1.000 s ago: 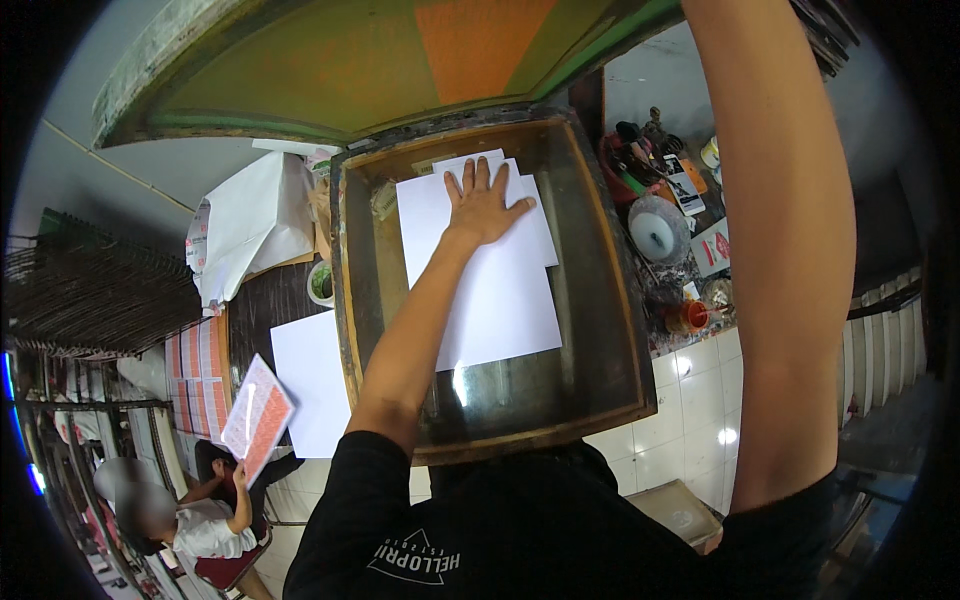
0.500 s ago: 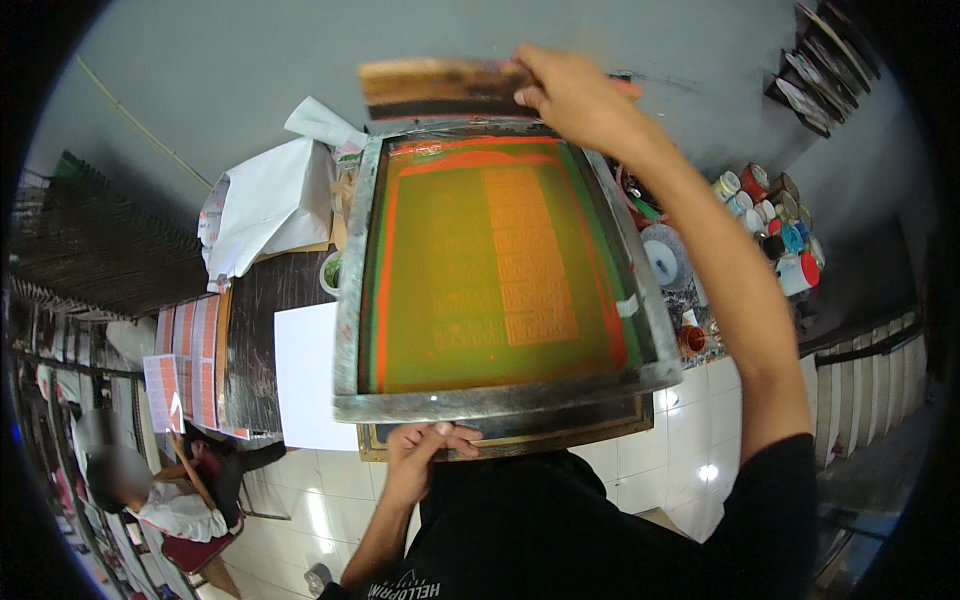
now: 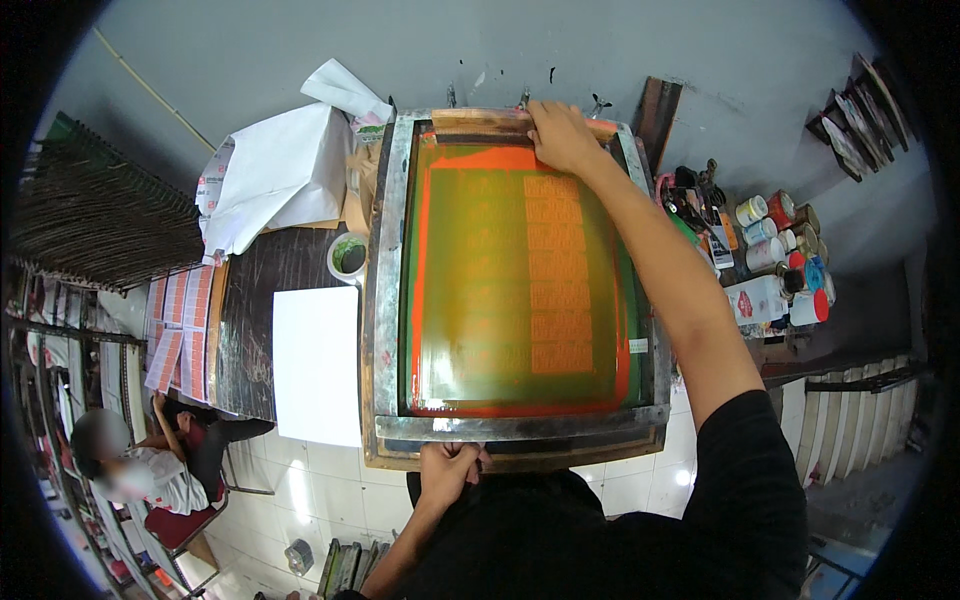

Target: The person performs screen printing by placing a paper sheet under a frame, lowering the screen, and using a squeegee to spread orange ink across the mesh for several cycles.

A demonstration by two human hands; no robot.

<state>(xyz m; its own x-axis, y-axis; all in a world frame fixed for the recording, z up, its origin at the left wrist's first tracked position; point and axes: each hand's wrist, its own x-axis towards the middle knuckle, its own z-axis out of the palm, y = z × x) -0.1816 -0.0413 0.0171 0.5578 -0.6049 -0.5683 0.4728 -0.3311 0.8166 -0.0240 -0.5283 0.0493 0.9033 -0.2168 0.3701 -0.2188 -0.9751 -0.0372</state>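
A printing screen (image 3: 520, 428) in a worn metal frame lies over a wooden-edged base (image 3: 610, 462). Its yellow-green mesh carries orange ink along the far end and both sides, with a patterned orange block right of the middle. At the far end, my right hand (image 3: 565, 138) grips a wooden squeegee (image 3: 470, 122), whose blade edge is down by the ink band. My left hand (image 3: 450, 475) is at the near edge of the base, its fingers curled together; what they hold is hidden.
White paper (image 3: 317, 365) lies left of the screen, below a roll of tape (image 3: 348, 257) and a large white bag (image 3: 280, 170). Ink cans and bottles (image 3: 775, 245) crowd the right side. Another person (image 3: 170, 475) sits at lower left near printed sheets (image 3: 180, 330).
The screen has come down flatter over the base. My right hand has brought the squeegee from above the far frame edge down inside it. The fingers of my left hand have curled in.
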